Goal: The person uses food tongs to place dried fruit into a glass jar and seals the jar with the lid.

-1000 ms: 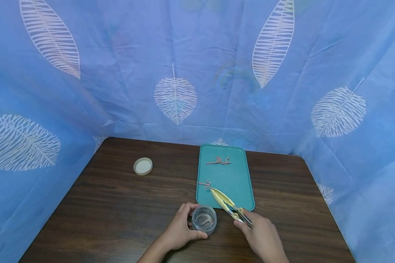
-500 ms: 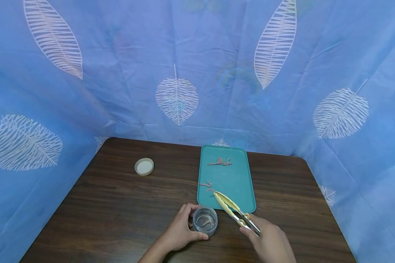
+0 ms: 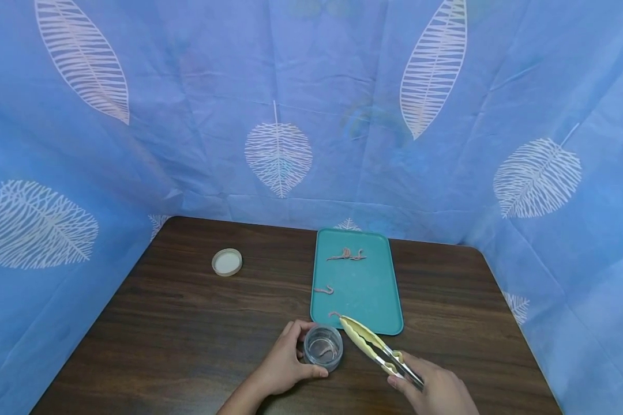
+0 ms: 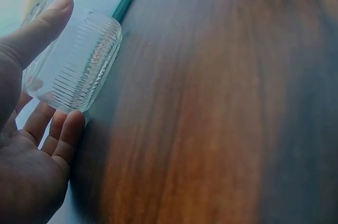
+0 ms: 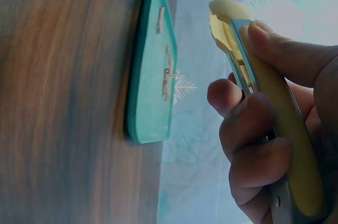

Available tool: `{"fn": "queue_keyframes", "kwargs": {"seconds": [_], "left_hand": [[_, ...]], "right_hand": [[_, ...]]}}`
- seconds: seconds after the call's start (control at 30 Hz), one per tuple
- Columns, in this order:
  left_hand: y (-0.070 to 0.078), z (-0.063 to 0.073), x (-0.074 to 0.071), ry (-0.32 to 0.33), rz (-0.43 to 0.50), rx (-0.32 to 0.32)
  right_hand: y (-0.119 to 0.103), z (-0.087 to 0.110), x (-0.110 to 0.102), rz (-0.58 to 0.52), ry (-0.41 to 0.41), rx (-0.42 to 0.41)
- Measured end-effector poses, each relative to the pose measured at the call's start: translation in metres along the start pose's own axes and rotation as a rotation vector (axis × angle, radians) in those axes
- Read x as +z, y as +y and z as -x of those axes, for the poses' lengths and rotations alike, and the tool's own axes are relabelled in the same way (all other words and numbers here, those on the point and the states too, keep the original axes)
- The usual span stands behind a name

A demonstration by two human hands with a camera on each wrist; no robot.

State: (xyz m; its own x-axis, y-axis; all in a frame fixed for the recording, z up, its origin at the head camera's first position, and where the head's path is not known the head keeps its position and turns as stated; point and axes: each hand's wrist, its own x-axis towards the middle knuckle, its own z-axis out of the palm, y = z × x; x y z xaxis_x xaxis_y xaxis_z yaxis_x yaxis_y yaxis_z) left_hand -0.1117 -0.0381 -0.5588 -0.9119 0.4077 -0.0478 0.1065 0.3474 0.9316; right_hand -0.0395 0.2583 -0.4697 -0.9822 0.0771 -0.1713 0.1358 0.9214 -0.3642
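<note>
My left hand (image 3: 282,363) grips a small clear glass jar (image 3: 322,330) on the table, thumb on the near side and fingers behind. In the left wrist view the jar's ribbed wall (image 4: 87,60) shows between thumb and fingers. One worm (image 3: 329,350) lies inside. With my right hand (image 3: 436,385) I hold yellow-tipped metal tongs (image 3: 360,339), their tips together on a pink worm (image 3: 334,314). That worm hangs above the tray's near edge, right of the jar. Another worm (image 3: 324,290) lies on the teal tray (image 3: 366,288), and a cluster of worms (image 3: 346,254) lies farther back.
A round jar lid (image 3: 226,262) rests upside down at the back left of the dark wooden table (image 3: 187,323). Behind and at both sides hangs a blue cloth (image 3: 332,86) with white leaf prints.
The tongs have drawn back toward me and slightly right, carrying a worm away from the other one on the tray. My left hand and the jar have stayed put.
</note>
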Motion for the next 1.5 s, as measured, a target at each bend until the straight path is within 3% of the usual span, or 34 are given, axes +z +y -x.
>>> {"fn": "queue_keyframes", "kwargs": {"seconds": [0.43,0.7,0.87,1.13,1.33,1.5], "left_hand": [[-0.002,-0.002,-0.002,-0.005,0.005,0.007],[-0.003,-0.002,-0.002,-0.009,0.006,0.006],[-0.003,-0.001,-0.001,-0.01,0.009,0.002],[-0.004,-0.001,0.0,0.001,0.0,0.011],[-0.005,-0.001,0.001,0.006,0.001,0.01],[-0.004,-0.002,0.001,-0.003,0.011,-0.003]], "right_hand": [[0.006,0.017,-0.001,-0.022,0.016,-0.074],[0.016,0.017,-0.001,-0.009,-0.033,-0.224],[0.02,0.015,-0.001,0.013,-0.033,-0.268],[0.02,0.014,0.001,0.016,-0.051,-0.231],[0.012,0.012,0.0,0.054,-0.065,-0.107],[0.008,0.01,0.001,0.07,-0.057,-0.056]]}}
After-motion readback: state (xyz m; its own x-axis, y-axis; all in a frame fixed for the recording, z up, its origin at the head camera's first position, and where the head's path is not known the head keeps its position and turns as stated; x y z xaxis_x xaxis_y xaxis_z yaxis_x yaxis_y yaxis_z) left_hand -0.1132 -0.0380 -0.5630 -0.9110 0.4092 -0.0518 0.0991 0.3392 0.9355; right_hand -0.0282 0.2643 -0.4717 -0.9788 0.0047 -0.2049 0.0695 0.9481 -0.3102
